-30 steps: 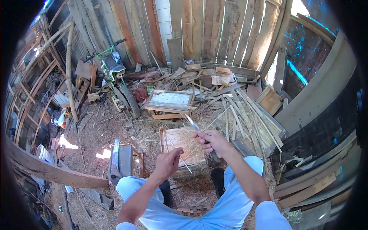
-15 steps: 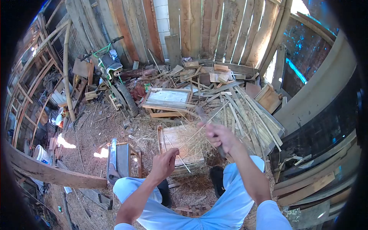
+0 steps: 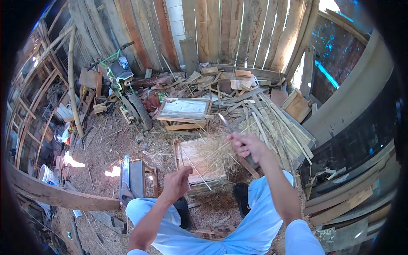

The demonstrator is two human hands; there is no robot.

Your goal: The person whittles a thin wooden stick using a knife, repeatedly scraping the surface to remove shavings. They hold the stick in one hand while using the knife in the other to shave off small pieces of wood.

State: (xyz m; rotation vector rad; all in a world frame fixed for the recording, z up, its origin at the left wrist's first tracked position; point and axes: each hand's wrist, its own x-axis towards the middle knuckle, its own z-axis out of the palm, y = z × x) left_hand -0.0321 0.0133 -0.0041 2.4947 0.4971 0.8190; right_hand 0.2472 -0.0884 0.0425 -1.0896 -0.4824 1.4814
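Gripping knife (image 3: 225,121) in closed right hand (image 3: 248,146), now farther from left hand (image 3: 176,182) than a second ago, seemingly pinching thin strip (image 3: 219,149) with left above wooden box (image 3: 194,148), exposing more strip between.

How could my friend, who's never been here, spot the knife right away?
Start at the light-blue cloth trousers, then follow the bare right forearm up to the right grip. The silvery metal knife sticks out there, tip pointing away. Its shiny, pointed blade sets it apart from the dull, pale wooden strips nearby.
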